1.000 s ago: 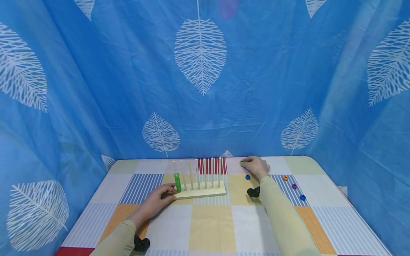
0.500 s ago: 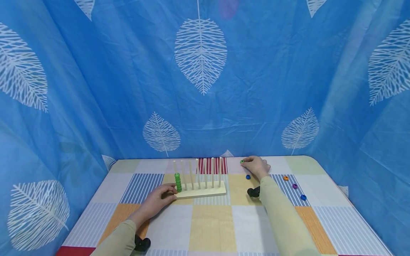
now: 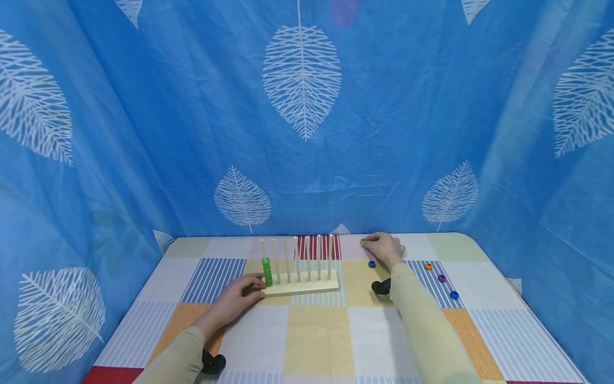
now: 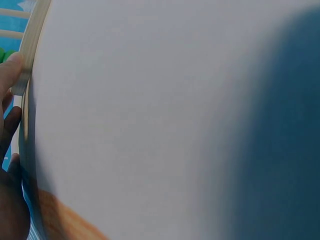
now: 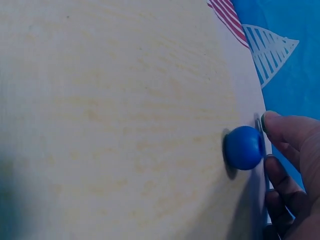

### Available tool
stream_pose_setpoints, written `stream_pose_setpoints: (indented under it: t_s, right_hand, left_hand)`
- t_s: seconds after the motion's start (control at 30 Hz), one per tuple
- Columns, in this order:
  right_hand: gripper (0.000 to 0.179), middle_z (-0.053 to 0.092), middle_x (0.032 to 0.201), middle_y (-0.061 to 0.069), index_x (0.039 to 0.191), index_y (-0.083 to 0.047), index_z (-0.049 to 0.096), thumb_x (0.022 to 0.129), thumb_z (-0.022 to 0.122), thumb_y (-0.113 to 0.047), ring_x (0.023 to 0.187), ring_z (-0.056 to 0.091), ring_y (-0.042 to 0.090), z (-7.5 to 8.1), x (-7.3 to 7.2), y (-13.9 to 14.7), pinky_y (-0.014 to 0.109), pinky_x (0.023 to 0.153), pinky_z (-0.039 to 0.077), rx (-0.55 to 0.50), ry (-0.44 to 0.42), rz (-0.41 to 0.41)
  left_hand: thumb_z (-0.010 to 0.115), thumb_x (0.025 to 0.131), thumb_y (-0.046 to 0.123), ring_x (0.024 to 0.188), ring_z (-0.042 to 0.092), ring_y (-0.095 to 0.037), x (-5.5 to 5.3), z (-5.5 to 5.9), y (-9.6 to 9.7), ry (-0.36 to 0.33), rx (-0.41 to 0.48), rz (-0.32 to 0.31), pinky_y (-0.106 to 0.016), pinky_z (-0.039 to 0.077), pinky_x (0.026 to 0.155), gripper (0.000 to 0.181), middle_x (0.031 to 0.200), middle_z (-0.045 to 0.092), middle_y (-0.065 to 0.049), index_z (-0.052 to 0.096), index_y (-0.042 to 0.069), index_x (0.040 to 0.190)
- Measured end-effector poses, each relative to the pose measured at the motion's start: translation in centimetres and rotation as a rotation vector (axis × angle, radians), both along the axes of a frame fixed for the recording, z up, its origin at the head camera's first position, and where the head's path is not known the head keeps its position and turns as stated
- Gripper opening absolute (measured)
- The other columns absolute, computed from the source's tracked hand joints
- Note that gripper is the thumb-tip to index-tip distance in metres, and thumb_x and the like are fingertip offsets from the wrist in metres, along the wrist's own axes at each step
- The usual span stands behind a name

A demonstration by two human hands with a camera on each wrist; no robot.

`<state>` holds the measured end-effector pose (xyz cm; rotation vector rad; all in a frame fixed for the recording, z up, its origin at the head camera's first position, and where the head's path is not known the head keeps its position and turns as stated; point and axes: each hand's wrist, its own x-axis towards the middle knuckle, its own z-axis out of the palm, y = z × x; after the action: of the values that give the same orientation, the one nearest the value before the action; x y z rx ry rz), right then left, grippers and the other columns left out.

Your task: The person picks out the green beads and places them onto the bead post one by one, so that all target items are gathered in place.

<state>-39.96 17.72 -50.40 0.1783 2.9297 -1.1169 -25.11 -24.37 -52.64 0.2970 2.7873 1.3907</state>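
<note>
A wooden peg stand [image 3: 307, 285] with several upright pegs rests on the table. Several green beads [image 3: 267, 273] are stacked on its leftmost peg. My left hand [image 3: 235, 300] grips the left end of the stand's base; in the left wrist view the thumb [image 4: 11, 70] lies against the base edge. At the far side of the table my right hand [image 3: 385, 248] pinches a green bead [image 3: 362, 241] at its fingertips. That bead is mostly hidden in the right wrist view. A blue bead [image 5: 244, 148] lies just in front of the right hand.
Right of the right forearm, an orange bead [image 3: 428, 266], a purple bead [image 3: 441, 278] and another blue bead [image 3: 454, 295] lie in a slanting row. A patchwork cloth [image 3: 316, 341] covers the table. Blue leaf-print curtain [image 3: 364, 133] hangs behind and at both sides.
Both hands, the stand and the beads stay where they were. Only the head view has shifted very slightly.
</note>
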Motion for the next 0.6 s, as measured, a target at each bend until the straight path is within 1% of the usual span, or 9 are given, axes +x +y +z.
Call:
stream_pose_setpoints:
  t_s: [0.13, 0.27, 0.4, 0.47, 0.6]
  right_hand:
    - [0.033, 0.068, 0.123, 0.015, 0.115, -0.009, 0.073, 0.095, 0.072, -0.035, 0.122, 0.046, 0.042, 0.6, 0.2, 0.3, 0.064, 0.103, 0.024, -0.007, 0.003, 0.041]
    - [0.032, 0.069, 0.122, 0.014, 0.114, -0.009, 0.073, 0.097, 0.07, -0.035, 0.119, 0.051, 0.041, 1.7, 0.4, 0.4, 0.063, 0.101, 0.024, -0.023, 0.023, 0.109]
    - [0.031, 0.07, 0.119, 0.01, 0.112, -0.011, 0.073, 0.097, 0.07, -0.038, 0.114, 0.057, 0.035, 2.7, 0.3, 0.5, 0.064, 0.105, 0.023, -0.011, 0.051, 0.182]
    - [0.031, 0.07, 0.119, 0.009, 0.113, -0.012, 0.072, 0.097, 0.07, -0.039, 0.112, 0.06, 0.033, 3.3, 0.3, 0.4, 0.063, 0.107, 0.027, -0.027, 0.054, 0.217]
    - [0.032, 0.07, 0.117, 0.009, 0.115, -0.011, 0.071, 0.097, 0.07, -0.037, 0.11, 0.061, 0.031, 4.8, 0.7, 0.2, 0.067, 0.11, 0.024, -0.063, 0.075, 0.281]
  left_hand:
    - [0.077, 0.094, 0.023, 0.139, 0.048, -0.035, -0.1, 0.0, -0.1, -0.006, 0.002, -0.006, -0.057, 0.033, 0.117, 0.012, 0.144, 0.059, -0.007, 0.073, 0.028, 0.104]
    - [0.077, 0.094, 0.022, 0.139, 0.047, -0.036, -0.1, 0.2, -0.2, -0.002, 0.001, -0.01, -0.058, 0.033, 0.117, 0.013, 0.144, 0.058, -0.008, 0.073, 0.027, 0.105]
    - [0.076, 0.094, 0.021, 0.139, 0.047, -0.036, -0.1, 0.2, -0.2, -0.001, -0.004, -0.016, -0.058, 0.033, 0.117, 0.013, 0.144, 0.058, -0.008, 0.073, 0.026, 0.105]
    - [0.076, 0.095, 0.022, 0.139, 0.047, -0.036, -0.1, 0.2, -0.2, -0.004, -0.008, -0.018, -0.058, 0.033, 0.117, 0.012, 0.144, 0.058, -0.008, 0.073, 0.027, 0.106]
    - [0.076, 0.095, 0.022, 0.139, 0.047, -0.036, -0.1, 0.1, -0.2, -0.008, -0.009, -0.019, -0.058, 0.033, 0.117, 0.012, 0.145, 0.058, -0.007, 0.073, 0.027, 0.106]
